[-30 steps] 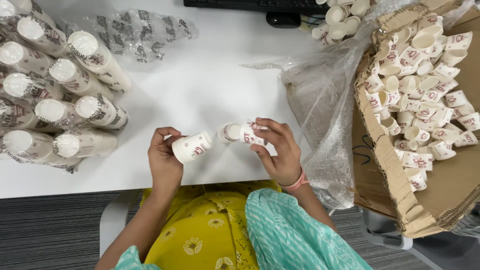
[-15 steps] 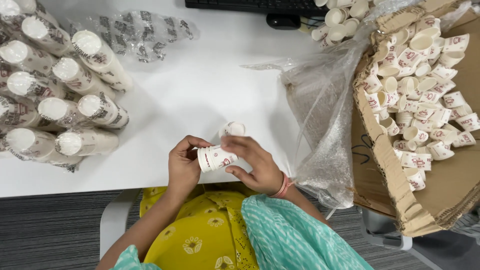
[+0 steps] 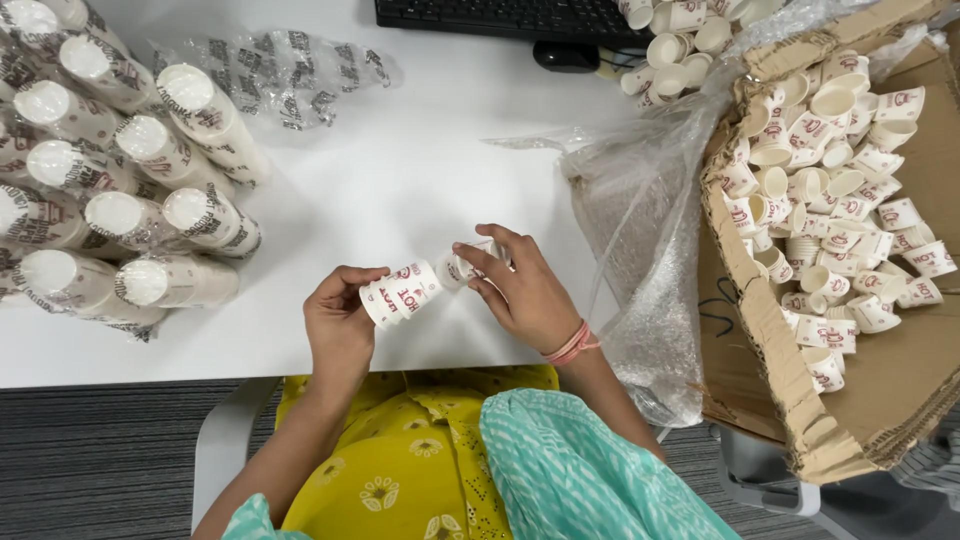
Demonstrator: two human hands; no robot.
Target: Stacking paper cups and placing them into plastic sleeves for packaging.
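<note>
paper cups (image 3: 415,288) gripped by closed fingers of both hands, wrapped cup stacks (image 3: 120,190) left, cardboard box (image 3: 760,330) right.

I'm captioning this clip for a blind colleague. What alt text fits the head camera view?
A seated person's left hand holds a short stack of paper cups sideways while the right hand brings another cup to its end, over a white table. Wrapped cup sleeves lie at left; a cardboard box of loose cups stands at right.
</note>
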